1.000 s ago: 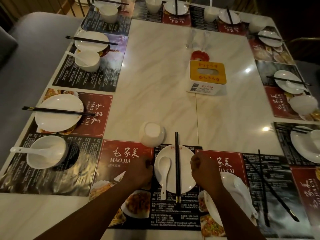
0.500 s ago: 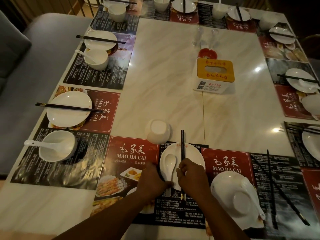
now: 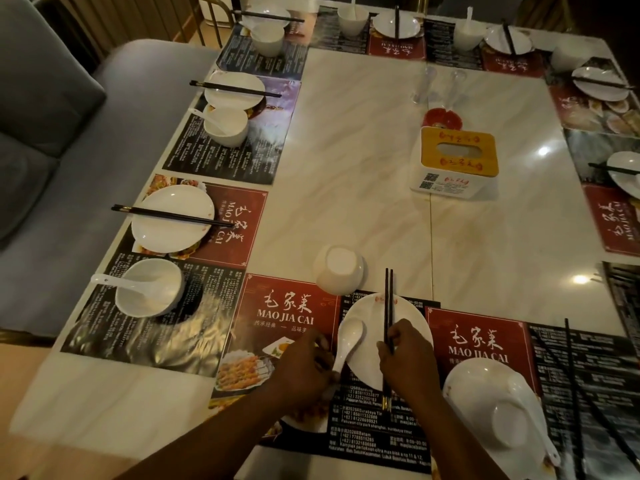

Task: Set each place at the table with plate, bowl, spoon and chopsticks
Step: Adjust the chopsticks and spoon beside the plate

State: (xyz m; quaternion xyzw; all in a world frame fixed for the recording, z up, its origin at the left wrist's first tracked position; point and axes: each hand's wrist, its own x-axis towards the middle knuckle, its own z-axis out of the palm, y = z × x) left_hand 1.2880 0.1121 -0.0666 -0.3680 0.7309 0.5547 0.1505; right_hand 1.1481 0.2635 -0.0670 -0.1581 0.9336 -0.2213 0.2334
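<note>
The head view shows a white plate (image 3: 412,310) lying on a dark placemat (image 3: 374,431) at the near edge of the bench (image 3: 346,168). The left hand (image 3: 308,368) pinches the handle of a white spoon (image 3: 349,336), whose scoop rests on the plate's left rim. The right hand (image 3: 405,358) curls its fingers round a pair of black chopsticks (image 3: 388,306) lying across the plate, tips toward the bench's middle. An upturned white bowl (image 3: 339,270) stands just beyond the plate's far rim.
</note>
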